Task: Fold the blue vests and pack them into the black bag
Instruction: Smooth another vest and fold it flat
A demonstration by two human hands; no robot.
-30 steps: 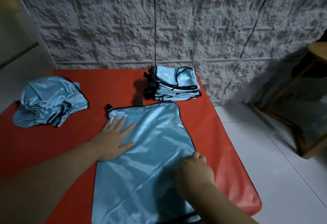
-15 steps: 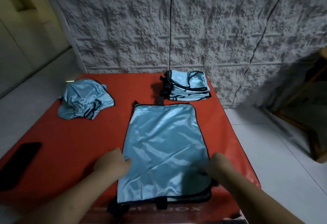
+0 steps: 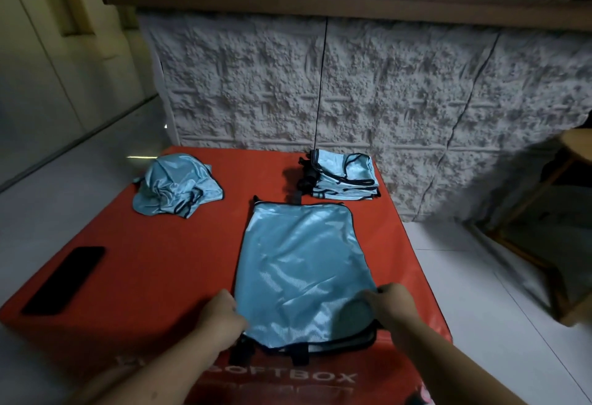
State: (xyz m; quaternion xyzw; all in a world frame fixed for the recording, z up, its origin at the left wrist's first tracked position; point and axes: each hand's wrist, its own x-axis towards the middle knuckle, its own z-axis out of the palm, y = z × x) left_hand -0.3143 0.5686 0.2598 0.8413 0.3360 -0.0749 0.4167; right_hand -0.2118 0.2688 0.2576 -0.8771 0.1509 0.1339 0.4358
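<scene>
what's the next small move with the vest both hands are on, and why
Probably lift the near edge and fold it away, toward the far edge. The vest lies flat and smoothed on the red box, and the left hand and right hand each grip a near corner. The folded stack behind it suggests the size to match.

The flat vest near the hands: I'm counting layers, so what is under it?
The flat vest lies on the red box; black straps poke out below. Further layers are covered.
</scene>
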